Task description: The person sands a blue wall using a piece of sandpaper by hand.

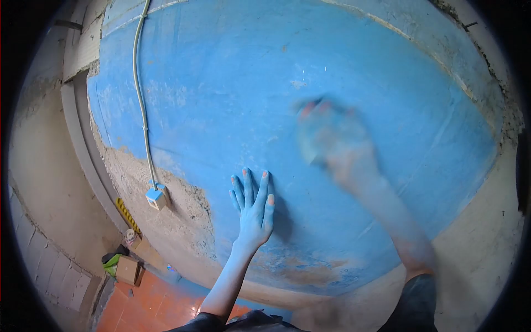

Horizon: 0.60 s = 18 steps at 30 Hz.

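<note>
A blue-painted wall (221, 83) fills most of the view, with pale scuffs and patches of bare plaster. My left hand (254, 210) rests on its lower middle, fingers stretched and slightly apart, holding nothing. Blue dust coats this hand and forearm. Higher up and to the right, my right hand (337, 133) is at the wall surface, smeared by motion. Its fingers look bent over something with a dark upper edge and a pale greenish side; blur hides what kind of thing it is. Blue dust covers this hand too.
A white cable (138, 83) runs down the wall to a small socket box (157, 196). Rough bare plaster (182, 216) surrounds the box. At lower left, a cardboard box (128, 270), a green bag (112, 264) and a yellow coil (128, 214) lie near the orange tiled floor (149, 307).
</note>
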### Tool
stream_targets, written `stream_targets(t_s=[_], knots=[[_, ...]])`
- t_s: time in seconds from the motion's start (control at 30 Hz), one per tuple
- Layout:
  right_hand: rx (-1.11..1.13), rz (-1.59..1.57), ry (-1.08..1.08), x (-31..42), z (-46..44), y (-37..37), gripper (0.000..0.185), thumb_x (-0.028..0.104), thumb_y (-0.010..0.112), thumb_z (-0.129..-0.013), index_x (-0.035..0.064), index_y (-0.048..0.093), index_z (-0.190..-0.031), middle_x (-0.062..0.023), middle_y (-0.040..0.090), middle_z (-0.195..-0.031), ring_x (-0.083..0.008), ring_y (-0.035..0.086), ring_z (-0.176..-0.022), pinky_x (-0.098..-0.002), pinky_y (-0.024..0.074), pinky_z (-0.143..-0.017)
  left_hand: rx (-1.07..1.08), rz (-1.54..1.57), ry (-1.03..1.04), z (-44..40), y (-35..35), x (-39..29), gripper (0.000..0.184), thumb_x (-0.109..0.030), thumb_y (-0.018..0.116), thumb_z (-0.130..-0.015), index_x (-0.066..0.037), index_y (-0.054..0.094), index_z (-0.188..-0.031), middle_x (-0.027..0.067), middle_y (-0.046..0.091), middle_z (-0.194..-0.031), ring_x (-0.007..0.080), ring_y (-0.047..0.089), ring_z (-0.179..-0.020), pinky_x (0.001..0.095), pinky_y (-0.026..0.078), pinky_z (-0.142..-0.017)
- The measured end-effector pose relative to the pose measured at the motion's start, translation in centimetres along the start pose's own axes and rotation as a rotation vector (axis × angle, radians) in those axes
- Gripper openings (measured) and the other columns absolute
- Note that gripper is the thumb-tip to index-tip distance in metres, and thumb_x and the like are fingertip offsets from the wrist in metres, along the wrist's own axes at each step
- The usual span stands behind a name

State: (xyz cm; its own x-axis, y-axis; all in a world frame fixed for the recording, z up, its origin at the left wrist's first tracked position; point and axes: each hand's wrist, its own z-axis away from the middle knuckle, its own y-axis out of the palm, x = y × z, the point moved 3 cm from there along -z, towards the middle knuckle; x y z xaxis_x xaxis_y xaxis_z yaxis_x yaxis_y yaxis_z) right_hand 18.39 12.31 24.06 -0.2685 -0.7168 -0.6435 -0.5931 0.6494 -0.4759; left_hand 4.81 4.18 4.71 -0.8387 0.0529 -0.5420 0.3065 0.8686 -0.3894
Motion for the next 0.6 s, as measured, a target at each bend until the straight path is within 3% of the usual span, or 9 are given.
stream_targets(t_s=[0.1, 0.2, 0.3, 0.4, 0.5, 0.6], knots=[[-0.165, 0.327, 0.223, -1.2, -2.8, -2.3, 0.043, 0.023, 0.060, -0.081, 0.0089, 0.059, -0.122, -0.0073, 0.044, -0.144, -0.0242, 0.040, -0.135, -0.0503, 0.0283, -0.111, 0.034, -0.008, 0.013, -0.2, -0.6, 0.2, 0.053, -0.034, 0.029, -0.103, -0.011, 0.024, -0.151, 0.0230, 0.001, -0.157, 0.0453, -0.009, -0.143, 0.0592, -0.006, -0.110], [0.033, -0.251, -0.086, 4.4, -0.9, 2.6, 0.046, 0.012, 0.059, -0.076, 0.0149, 0.060, -0.122, -0.0113, 0.047, -0.142, -0.0299, 0.042, -0.133, -0.0549, 0.0257, -0.111, 0.030, 0.046, 0.023, -0.2, -0.9, 0.6, 0.052, -0.037, 0.028, -0.103, -0.013, 0.029, -0.150, 0.0230, 0.003, -0.157, 0.0468, -0.008, -0.142, 0.0610, -0.005, -0.109], [-0.043, -0.141, -0.062, 1.2, -1.8, 1.3, 0.045, 0.012, 0.060, -0.076, 0.0143, 0.060, -0.121, -0.0112, 0.048, -0.140, -0.0304, 0.040, -0.134, -0.0549, 0.0255, -0.111, 0.034, 0.092, 0.044, -0.5, -2.1, 0.5, 0.052, -0.039, 0.027, -0.103, -0.014, 0.031, -0.149, 0.0246, 0.004, -0.156, 0.0475, -0.006, -0.142, 0.0615, -0.005, -0.109], [-0.240, 0.312, 0.213, -1.5, -4.7, -2.7, 0.044, 0.016, 0.062, -0.077, 0.0078, 0.061, -0.120, -0.0098, 0.048, -0.140, -0.0264, 0.043, -0.132, -0.0523, 0.0298, -0.111, 0.031, 0.123, 0.049, -0.7, -2.6, 0.9, 0.053, -0.040, 0.027, -0.103, -0.014, 0.032, -0.149, 0.0255, 0.004, -0.156, 0.0475, -0.005, -0.142, 0.0612, -0.005, -0.109], [0.030, 0.013, -0.025, 2.7, -3.2, 2.0, 0.048, 0.012, 0.060, -0.079, 0.0127, 0.056, -0.127, -0.0099, 0.045, -0.143, -0.0308, 0.039, -0.135, -0.0553, 0.0266, -0.110, 0.041, 0.129, 0.054, -0.6, -2.5, 1.0, 0.053, -0.040, 0.027, -0.103, -0.013, 0.032, -0.149, 0.0259, 0.004, -0.156, 0.0473, -0.005, -0.143, 0.0609, -0.005, -0.109], [0.072, -0.170, -0.049, 2.5, -3.6, 0.9, 0.051, 0.012, 0.058, -0.080, 0.0107, 0.053, -0.131, -0.0096, 0.041, -0.146, -0.0311, 0.039, -0.135, -0.0551, 0.0252, -0.111, 0.053, 0.139, 0.064, -0.6, -2.8, 1.1, 0.053, -0.040, 0.027, -0.103, -0.013, 0.032, -0.148, 0.0258, 0.004, -0.156, 0.0475, -0.006, -0.142, 0.0609, -0.005, -0.109]])
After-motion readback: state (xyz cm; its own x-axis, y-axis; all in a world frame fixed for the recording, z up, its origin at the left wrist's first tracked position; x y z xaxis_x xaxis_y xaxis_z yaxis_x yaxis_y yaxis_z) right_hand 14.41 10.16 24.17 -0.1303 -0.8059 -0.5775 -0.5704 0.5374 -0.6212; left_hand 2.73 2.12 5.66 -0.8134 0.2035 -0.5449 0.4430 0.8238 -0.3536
